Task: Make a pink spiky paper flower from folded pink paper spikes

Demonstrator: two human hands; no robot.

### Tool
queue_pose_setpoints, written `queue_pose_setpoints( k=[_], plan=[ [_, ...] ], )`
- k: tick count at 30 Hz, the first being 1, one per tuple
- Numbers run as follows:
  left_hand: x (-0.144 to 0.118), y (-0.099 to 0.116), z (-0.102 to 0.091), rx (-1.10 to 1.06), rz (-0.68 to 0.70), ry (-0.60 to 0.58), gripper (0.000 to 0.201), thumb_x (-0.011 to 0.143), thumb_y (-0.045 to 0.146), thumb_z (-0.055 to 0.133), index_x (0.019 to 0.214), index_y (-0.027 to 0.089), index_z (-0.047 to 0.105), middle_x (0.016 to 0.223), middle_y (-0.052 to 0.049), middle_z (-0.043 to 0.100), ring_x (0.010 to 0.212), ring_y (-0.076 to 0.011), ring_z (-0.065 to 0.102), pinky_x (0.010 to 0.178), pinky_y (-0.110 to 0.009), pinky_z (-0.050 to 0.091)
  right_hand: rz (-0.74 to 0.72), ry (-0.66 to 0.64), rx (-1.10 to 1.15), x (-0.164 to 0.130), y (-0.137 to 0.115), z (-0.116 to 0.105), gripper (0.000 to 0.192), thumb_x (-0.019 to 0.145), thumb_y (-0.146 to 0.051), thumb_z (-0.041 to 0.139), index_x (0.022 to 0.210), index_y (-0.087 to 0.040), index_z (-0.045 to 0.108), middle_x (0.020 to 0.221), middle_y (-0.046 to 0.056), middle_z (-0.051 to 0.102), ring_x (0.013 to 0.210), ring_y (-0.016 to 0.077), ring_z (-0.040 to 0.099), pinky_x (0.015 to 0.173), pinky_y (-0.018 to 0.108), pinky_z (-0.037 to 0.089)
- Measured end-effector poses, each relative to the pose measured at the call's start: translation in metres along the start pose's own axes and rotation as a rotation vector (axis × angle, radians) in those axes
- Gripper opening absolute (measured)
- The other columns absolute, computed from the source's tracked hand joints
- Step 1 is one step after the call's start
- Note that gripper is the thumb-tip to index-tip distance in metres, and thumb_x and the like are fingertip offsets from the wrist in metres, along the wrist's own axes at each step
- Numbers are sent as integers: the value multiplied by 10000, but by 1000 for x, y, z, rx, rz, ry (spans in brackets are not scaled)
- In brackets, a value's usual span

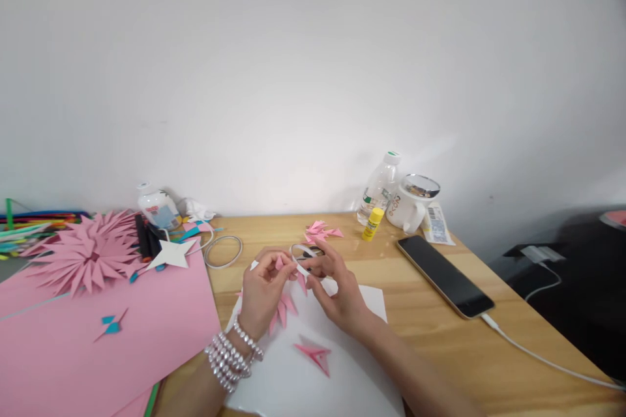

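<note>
A home craft desk against a bare white wall, wooden tabletop [420, 339], pink paper sheets [98, 339] and a folded paper flower [85, 254] left of the hands, glue stick [372, 223], mug [411, 203], charging phone [444, 275] to their right

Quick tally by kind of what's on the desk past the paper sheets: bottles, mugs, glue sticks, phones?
Bottles: 2, clear bottle and small bottle
Mugs: 1, white mug
Glue sticks: 1, yellow glue stick
Phones: 1, phone
Total: 5
</note>
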State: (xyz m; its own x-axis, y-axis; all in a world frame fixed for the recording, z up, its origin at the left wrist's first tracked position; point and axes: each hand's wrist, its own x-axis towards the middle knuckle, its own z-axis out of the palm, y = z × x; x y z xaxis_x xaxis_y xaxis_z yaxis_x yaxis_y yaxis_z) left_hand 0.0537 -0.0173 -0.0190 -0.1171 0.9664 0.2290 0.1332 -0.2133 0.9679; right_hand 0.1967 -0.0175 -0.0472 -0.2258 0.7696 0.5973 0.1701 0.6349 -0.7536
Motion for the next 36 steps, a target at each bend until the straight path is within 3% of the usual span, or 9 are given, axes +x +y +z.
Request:
queue_pose_setpoints(
  k=[3, 6, 12, 18, 25, 36],
  plan=[
    [-2, -2, 0, 45, 7, 16, 130, 676, 239, 637, 612, 178, 541, 668, 1, 590, 606, -129, 559, 600, -245, 465, 24, 79, -69, 1, 5, -1, 515, 815, -157, 479, 1279, -244, 275, 805, 24, 626, 732, 151, 600, 702, 317, 498],
    [-4, -2, 2, 3, -3, 65, 101, 658, 227, 644, 667, 176, 558, 664, 5, 602, 603, -129, 571, 590, -243, 474, 75, 177, -132, 4, 10, -3, 465, 794, -189, 522, 1217, -222, 333, 685, -7, 597, 644, 147, 582, 649, 299, 495],
    [0, 6, 4, -131, -72, 90, 149, 647, 192, 647, 769, 165, 567, 631, 26, 601, 532, -105, 574, 552, -226, 482, 81, 177, -61, 8, 5, -6, 397, 794, -170, 498, 1162, -207, 354, 698, -7, 568, 652, 140, 543, 649, 289, 447],
    [-2, 11, 5, -191, -118, -38, 132, 647, 164, 662, 732, 157, 562, 577, 33, 595, 501, -95, 560, 526, -210, 475, 219, 289, 67, 11, 0, -8, 336, 762, -193, 532, 1072, -207, 405, 608, -46, 516, 590, 128, 510, 581, 253, 400],
    [-1, 7, 3, -280, -143, -83, 134, 668, 179, 665, 744, 150, 557, 576, 23, 600, 497, -102, 560, 513, -222, 471, 262, 250, 53, 9, -2, -7, 357, 726, -172, 549, 1067, -204, 449, 624, -42, 495, 611, 125, 501, 603, 255, 416],
    [-5, 5, 5, -383, -200, -243, 139, 675, 162, 662, 686, 148, 524, 591, 26, 565, 459, -75, 501, 472, -213, 427, 359, 375, 242, 11, -3, -5, 336, 683, -183, 591, 969, -204, 416, 579, -76, 397, 540, 103, 408, 526, 226, 341]
  ],
)
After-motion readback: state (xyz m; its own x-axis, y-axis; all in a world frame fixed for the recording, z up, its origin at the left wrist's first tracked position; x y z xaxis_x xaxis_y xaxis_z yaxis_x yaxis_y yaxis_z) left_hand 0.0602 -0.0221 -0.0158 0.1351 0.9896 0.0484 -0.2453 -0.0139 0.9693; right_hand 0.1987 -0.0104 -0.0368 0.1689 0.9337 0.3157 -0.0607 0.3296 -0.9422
